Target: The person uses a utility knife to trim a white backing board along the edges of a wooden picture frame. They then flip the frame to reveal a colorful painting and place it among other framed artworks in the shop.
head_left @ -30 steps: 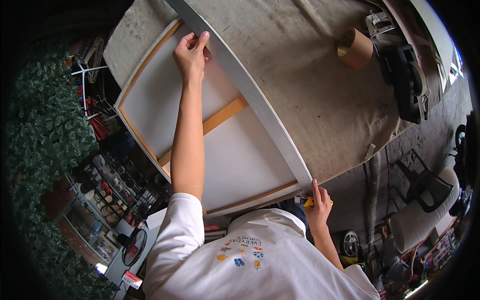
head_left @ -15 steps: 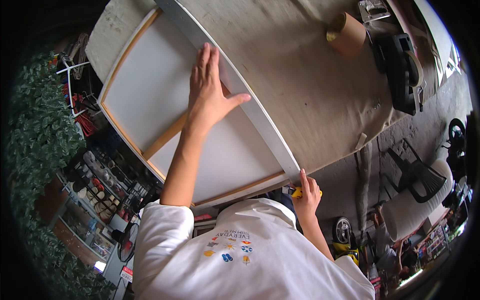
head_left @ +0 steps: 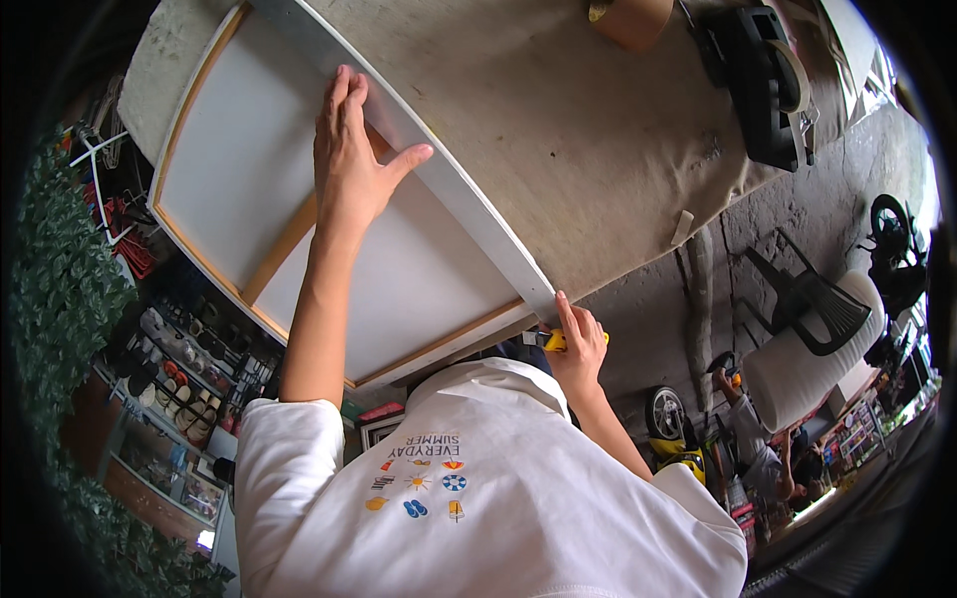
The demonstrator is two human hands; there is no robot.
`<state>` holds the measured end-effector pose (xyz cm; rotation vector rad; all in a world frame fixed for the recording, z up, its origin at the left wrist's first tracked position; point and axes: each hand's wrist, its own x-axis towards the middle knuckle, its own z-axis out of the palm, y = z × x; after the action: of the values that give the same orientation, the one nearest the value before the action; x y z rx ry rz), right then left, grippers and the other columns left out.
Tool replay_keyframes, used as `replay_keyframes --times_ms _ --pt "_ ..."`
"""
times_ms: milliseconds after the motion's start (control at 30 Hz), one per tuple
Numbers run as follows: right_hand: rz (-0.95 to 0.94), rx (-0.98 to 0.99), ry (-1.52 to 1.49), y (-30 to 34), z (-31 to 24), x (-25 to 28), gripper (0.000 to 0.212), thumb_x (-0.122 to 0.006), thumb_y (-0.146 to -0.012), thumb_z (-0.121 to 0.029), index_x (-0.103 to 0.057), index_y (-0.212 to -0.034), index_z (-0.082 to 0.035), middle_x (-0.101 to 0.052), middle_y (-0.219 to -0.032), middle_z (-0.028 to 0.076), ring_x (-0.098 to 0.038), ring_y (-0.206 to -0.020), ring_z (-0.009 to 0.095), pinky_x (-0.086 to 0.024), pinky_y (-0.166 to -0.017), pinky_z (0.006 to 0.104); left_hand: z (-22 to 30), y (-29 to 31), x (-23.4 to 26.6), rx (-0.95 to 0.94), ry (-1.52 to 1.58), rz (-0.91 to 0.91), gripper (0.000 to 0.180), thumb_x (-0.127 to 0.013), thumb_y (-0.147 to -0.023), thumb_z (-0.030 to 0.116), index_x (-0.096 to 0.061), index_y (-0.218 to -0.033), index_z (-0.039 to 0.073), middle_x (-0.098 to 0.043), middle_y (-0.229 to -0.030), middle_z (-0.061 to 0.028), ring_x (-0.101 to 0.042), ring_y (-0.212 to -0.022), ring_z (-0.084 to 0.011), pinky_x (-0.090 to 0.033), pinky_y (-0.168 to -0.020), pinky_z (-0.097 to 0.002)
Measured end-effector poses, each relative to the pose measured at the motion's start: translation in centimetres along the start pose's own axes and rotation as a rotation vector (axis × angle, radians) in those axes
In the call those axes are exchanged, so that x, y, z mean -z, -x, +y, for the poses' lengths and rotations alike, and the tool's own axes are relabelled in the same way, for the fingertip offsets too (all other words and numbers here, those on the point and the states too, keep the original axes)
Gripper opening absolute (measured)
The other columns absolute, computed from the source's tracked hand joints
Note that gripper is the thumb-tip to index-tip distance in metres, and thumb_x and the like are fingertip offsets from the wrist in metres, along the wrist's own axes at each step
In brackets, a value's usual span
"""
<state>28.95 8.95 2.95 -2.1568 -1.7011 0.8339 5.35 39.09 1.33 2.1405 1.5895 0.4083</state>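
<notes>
A stretched canvas frame (head_left: 429,264) lies back side up on the table, with a white panel, wooden edges and a wooden crossbar (head_left: 284,249). Along its right side runs a long, straight grey-white strip (head_left: 469,204). My left hand (head_left: 349,169) rests open over the strip and the frame, fingers stretched forward and thumb spread out to the right across the strip. At the strip's near end, my right hand (head_left: 581,351) is closed around a yellow utility knife (head_left: 560,340). Its index finger reaches up against the strip's end. The knife's tip points left, by the frame's near corner.
Brown cloth (head_left: 588,169) covers the table. A brown tape roll (head_left: 633,20) and a black tape dispenser (head_left: 768,90) sit toward the far right. Beyond the edge stand a black chair (head_left: 812,294) and a white foam roll (head_left: 797,379). A person (head_left: 758,448) is at lower right.
The whole view has shifted, so the table and frame sit further up and left. Both hands keep about the same places on the strip. More of the yellow knife shows now.
</notes>
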Motion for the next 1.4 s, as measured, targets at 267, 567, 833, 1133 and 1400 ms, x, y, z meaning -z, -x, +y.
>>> replay_keyframes --times_ms 267,567,833,1133,1400 --pt "-0.103 -0.089 -0.057 -0.2 0.0 0.7 0.072 -0.08 -0.068 -0.001 -0.058 -0.136 -0.013 -0.059 -0.103 0.01 -0.062 -0.087 0.029 -0.051 -0.076 0.04 1.4 0.9 0.2 0.076 -0.164 -0.045 0.092 -0.082 -0.078 0.035 -0.036 -0.148 -0.002 -0.031 -0.158 -0.0182 -0.029 -0.147 -0.0343 -0.026 -0.116 -0.0599" --pt "-0.089 -0.036 -0.45 -12.4 -5.2 5.9 0.038 -0.06 -0.091 0.0 -0.046 -0.127 0.003 -0.056 -0.111 0.023 -0.061 -0.092 0.039 -0.051 -0.08 0.0421 2.6 1.3 1.1 0.107 -0.163 -0.163 0.111 -0.084 -0.074 0.038 -0.02 -0.152 -0.008 -0.017 -0.162 -0.0212 -0.02 -0.15 -0.0363 -0.026 -0.116 -0.0612" --pt "-0.071 0.432 -0.23 -36.4 -21.5 0.9 0.023 -0.043 -0.099 -0.012 -0.045 -0.118 0.002 -0.065 -0.082 0.031 -0.063 -0.075 0.053 -0.051 -0.067 0.0564 3.8 1.0 0.8 0.199 -0.425 -0.259 0.115 -0.078 -0.076 0.052 -0.018 -0.153 -0.008 -0.016 -0.163 -0.0225 -0.022 -0.151 -0.0323 -0.025 -0.119 -0.0529" --pt "-0.253 0.236 0.051 -47.8 -30.6 -3.7 0.031 -0.045 -0.09 -0.006 -0.056 -0.119 -0.004 -0.07 -0.077 0.019 -0.07 -0.061 0.03 -0.056 -0.048 0.0415 3.5 1.0 0.7 0.229 -0.293 -0.281 0.115 -0.081 -0.074 0.049 -0.019 -0.154 -0.007 -0.009 -0.164 -0.0219 -0.014 -0.153 -0.033 -0.022 -0.121 -0.0525" --pt "-0.332 0.2 -0.045 -47.4 -31.8 -3.1 0.033 -0.047 -0.087 -0.003 -0.059 -0.118 -0.001 -0.069 -0.075 0.016 -0.068 -0.054 0.024 -0.055 -0.045 0.0381 2.9 1.4 0.6 0.248 -0.186 -0.225 0.121 -0.085 -0.068 0.047 -0.017 -0.155 -0.004 -0.009 -0.166 -0.017 -0.014 -0.153 -0.0293 -0.021 -0.122 -0.0537"
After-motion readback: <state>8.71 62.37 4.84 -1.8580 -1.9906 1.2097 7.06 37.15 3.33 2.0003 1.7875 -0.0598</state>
